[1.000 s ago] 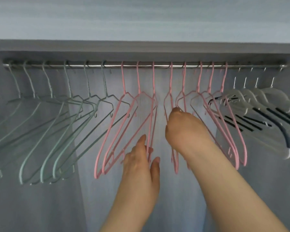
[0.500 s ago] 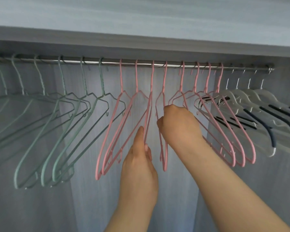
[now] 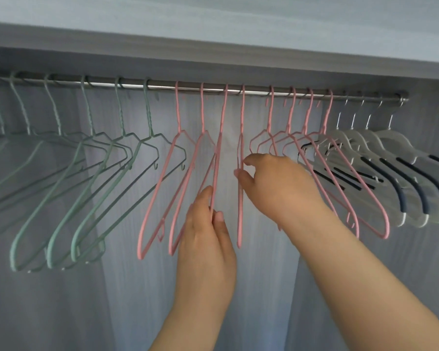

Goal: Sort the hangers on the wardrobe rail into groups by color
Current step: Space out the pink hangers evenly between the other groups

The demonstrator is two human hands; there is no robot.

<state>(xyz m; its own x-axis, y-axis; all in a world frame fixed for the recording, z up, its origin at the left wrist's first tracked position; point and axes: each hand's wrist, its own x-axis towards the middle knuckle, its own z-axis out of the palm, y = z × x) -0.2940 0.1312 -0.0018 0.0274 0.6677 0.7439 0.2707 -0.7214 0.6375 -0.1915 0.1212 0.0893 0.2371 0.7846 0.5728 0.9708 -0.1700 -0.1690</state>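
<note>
A steel wardrobe rail (image 3: 162,86) runs across the top. Several green wire hangers (image 3: 91,188) hang at its left, several pink wire hangers (image 3: 160,188) in the middle, several white hangers with dark strips (image 3: 401,173) at the right. My left hand (image 3: 205,239) pinches the lower edge of the third pink hanger (image 3: 219,138) between thumb and fingers. My right hand (image 3: 274,183) pinches the fourth pink hanger (image 3: 241,138), which hangs edge-on just right of it. More pink hangers (image 3: 340,178) hang beyond my right hand, overlapping the first white ones.
A grey shelf board (image 3: 213,51) sits just above the rail. The grey back wall of the wardrobe (image 3: 112,300) lies behind the hangers. The rail's right end meets a bracket (image 3: 403,97) at the side wall.
The pink hanger in my right hand has slid left along the rail toward the one in my left hand. My left hand has risen and closed its pinch on its hanger.
</note>
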